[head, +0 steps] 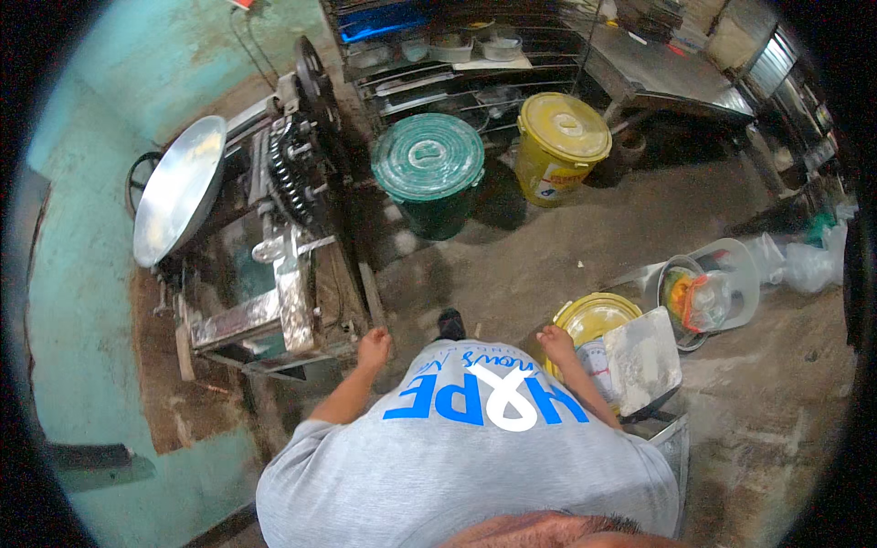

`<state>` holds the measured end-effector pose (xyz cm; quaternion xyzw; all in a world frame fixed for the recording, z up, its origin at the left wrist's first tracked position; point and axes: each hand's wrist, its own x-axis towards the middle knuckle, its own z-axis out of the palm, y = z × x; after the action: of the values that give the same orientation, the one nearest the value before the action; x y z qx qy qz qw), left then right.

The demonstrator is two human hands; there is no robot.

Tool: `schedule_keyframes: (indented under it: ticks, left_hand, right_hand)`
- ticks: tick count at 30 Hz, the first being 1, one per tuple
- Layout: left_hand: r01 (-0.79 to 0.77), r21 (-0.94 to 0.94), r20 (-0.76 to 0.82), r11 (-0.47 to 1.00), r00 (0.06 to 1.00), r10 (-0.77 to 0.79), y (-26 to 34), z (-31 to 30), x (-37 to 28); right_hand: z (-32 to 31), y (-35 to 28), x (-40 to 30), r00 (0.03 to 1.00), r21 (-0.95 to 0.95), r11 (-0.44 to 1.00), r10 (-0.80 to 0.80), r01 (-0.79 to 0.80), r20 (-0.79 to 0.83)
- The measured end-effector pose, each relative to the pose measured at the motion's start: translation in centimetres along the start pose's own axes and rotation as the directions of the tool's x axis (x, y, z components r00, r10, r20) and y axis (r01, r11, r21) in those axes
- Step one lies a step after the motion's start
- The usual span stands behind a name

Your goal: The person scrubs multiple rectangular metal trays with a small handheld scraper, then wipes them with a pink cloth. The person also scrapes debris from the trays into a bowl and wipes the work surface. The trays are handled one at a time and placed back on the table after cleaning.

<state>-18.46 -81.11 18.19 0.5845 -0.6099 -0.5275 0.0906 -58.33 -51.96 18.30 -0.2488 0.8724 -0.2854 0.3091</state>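
My left hand (375, 348) hangs loosely curled and appears to hold nothing. It is nearest to the lower frame of a chain-driven machine (288, 178), though I cannot tell whether it touches it. On that machine's far left side rests a wide, shallow metal bowl (179, 188), tilted. My right hand (556, 342) is also curled, with nothing visible in it, beside a yellow lidded bucket (596, 316). Close by that hand stands a dial scale (596, 366) with a square, whitish-stained platform (644, 356).
Ahead stand a green lidded bucket (428, 164) and another yellow lidded bucket (563, 151). Behind them is a rack (418, 85) with containers. A dark table (658, 68) occupies the far right. Right of the scale lies a translucent plastic bin (743, 284) containing plastic bags.
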Motion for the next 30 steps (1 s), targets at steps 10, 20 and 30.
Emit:
schedule_keyframes:
  ticks: [10, 20, 30]
  left_hand:
    - [-0.097, 0.52, 0.213, 0.848, 0.977, -0.019, 14.9, 2.2, 21.6]
    - [0.022, 0.44, 0.133, 0.898, 0.987, -0.089, 23.3, 9.7, 29.2]
    - [0.056, 0.345, 0.227, 0.937, 0.964, -0.141, 33.4, 14.1, 31.7]
  right_hand:
    - [-7.5, -4.2, 10.3, 0.969, 0.367, 0.927, 0.157, -0.077, -0.193]
    - [-9.5, 6.3, 24.6, 0.972, 0.598, 0.783, 0.234, -0.173, -0.025]
    - [-23.8, 15.1, 36.5, 0.896, 0.478, 0.759, 0.395, -0.442, 0.201]
